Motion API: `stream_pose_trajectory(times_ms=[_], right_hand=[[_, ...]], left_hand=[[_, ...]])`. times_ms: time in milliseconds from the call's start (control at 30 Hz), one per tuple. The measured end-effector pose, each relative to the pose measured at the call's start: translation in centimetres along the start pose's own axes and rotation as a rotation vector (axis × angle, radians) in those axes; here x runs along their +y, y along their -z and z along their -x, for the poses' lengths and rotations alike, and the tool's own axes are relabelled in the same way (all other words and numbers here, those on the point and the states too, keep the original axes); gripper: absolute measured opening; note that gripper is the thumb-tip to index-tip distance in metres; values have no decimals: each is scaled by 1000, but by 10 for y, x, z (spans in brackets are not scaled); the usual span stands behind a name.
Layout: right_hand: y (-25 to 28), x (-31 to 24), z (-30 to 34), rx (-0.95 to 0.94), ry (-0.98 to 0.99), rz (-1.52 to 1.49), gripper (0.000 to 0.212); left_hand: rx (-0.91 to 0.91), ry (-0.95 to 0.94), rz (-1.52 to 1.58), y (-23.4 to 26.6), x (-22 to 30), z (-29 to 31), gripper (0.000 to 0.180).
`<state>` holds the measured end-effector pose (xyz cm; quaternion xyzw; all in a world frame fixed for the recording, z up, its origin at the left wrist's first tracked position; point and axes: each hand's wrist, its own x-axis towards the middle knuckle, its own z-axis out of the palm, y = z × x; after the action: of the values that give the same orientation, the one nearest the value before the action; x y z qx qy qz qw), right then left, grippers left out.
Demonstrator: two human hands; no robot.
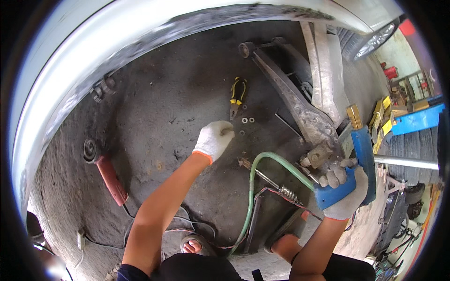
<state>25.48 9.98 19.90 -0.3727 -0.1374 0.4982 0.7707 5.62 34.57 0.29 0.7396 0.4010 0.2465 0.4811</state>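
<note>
My left hand (215, 140), in a white work glove with an orange cuff, is closed above the dark floor. Its curled fingers hide whatever may be in them. Just beyond it lie black-and-yellow pliers (238, 96), jaws toward the hand, with several small nuts (244, 120) to their right. My right hand (349, 187), gloved alike, is wrapped over a blue metal bracket (330, 193) at the right. A green hose (253, 187) loops from beside that bracket toward my feet. Just past the right fingers is the end of a greasy metal suspension arm (300, 93).
A red angle grinder (110, 180) lies at left with its cord trailing. A coil spring tool (287, 193) and wires lie between my arms. White car bodywork (140, 28) curves overhead. At right are stacked tires (410, 154), a silver bar (408, 162) and an L-shaped rod (288, 124).
</note>
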Motion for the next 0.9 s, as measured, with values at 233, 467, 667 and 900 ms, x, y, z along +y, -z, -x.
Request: stream_pose_trajectory(times_ms=[233, 467, 667, 900], right_hand=[[43, -11, 20, -59, -25, -18, 34], [39, -10, 30, 268, 108, -80, 36], [53, -4, 22, 22, -101, -103, 35], [-61, 88, -4, -371, -217, 104, 38]], left_hand=[[-334, -59, -524, -71, -27, -61, 35], [-295, -36, -602, -88, -30, -66, 22], [-42, 341, 672, -21, 29, -33, 13], [112, 184, 1529, 116, 70, 57, 11]])
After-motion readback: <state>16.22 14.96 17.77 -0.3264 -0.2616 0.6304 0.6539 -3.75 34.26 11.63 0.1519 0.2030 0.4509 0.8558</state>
